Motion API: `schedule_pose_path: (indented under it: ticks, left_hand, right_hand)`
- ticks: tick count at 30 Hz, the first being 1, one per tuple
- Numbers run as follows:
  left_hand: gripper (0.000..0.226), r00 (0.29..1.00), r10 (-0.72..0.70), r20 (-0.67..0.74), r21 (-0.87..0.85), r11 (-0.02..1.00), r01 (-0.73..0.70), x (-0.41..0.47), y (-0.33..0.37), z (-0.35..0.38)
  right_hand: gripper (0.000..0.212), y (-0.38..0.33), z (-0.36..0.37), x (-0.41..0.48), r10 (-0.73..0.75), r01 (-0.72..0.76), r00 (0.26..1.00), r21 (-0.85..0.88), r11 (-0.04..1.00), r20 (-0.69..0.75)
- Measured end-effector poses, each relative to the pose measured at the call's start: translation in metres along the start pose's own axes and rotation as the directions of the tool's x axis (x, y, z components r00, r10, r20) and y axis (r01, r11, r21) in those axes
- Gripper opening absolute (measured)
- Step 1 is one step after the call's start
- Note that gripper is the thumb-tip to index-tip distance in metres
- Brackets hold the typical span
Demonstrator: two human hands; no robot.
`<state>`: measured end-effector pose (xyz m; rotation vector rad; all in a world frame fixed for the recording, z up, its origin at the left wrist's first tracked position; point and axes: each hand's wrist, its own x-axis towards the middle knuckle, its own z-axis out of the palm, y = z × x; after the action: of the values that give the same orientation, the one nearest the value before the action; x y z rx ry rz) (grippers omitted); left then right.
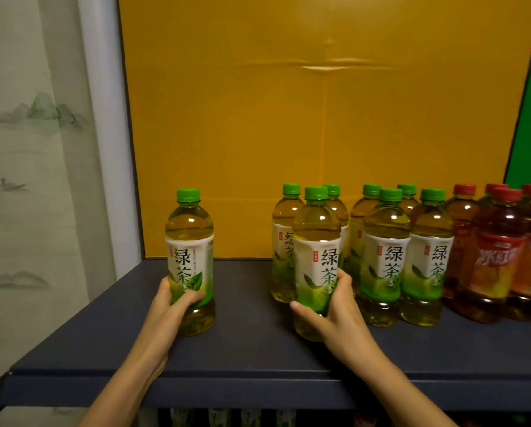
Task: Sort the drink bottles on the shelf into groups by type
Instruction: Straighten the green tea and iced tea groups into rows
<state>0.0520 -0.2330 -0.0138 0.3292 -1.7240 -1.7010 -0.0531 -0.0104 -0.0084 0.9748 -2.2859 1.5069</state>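
On a dark shelf [242, 359] backed by a yellow panel [319, 118], drink bottles are being sorted, seen from a head camera looking down at two bare hands. Green tea bottles [387, 260] are being kept together in a tight cluster at the middle, and red tea bottles [501, 260] are being kept in their own cluster at the far right, the two groups touching. One green bottle [190, 263] is being held upright by the left hand [171, 303], well apart from the others toward the shelf's left end; the fingers are being wrapped around its lower label. A second green bottle [316, 263] is being gripped low by the right hand [335, 306], fingers curled around it, just in front of the cluster.

Judged from this, both bottles are being held near the base, so a quick slide could be tipping them top-first. The right-hand bottle is standing against its neighbours and could be knocking them over domino-fashion. Both are sitting toward the front edge, where a slip could be sending one off the shelf.
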Motion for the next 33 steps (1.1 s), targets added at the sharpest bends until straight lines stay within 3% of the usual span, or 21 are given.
schedule_pose_path:
  ticks: [7,14,19,23,26,30,33]
  left_hand:
    - [0.037,0.998,0.017,0.067,0.010,1.000,-0.018,-0.003,0.004,0.002]
    - [0.093,0.981,0.058,0.183,0.083,0.994,-0.074,-0.007,0.005,0.003]
    - [0.073,0.955,0.089,0.283,0.087,0.989,-0.119,-0.015,0.008,0.022]
    - [0.051,0.953,0.133,0.271,0.164,0.970,-0.182,-0.015,0.001,0.046]
    - [0.052,0.941,0.201,0.272,0.257,0.927,-0.273,-0.013,-0.004,0.064]
    - [0.078,0.927,0.210,0.312,0.302,0.903,-0.306,-0.007,-0.006,0.082]
    - [0.073,0.923,0.237,0.303,0.328,0.884,-0.334,-0.003,-0.011,0.091]
  right_hand:
    - [0.088,0.020,-0.012,0.003,0.038,-0.045,0.991,-0.057,0.997,-0.129]
    - [0.094,0.021,-0.008,-0.001,-0.054,0.031,0.977,-0.114,0.993,-0.205]
    - [0.091,0.017,-0.009,-0.002,-0.148,0.099,0.944,-0.174,0.980,-0.295]
    - [0.093,0.017,-0.009,-0.003,-0.191,0.121,0.922,-0.219,0.968,-0.337]
    - [0.089,0.017,-0.010,-0.003,-0.200,0.124,0.905,-0.219,0.968,-0.375]
    - [0.083,0.017,-0.008,-0.004,-0.213,0.100,0.891,-0.284,0.954,-0.400]
    - [0.076,0.017,-0.008,-0.008,-0.232,0.093,0.895,-0.351,0.932,-0.380]
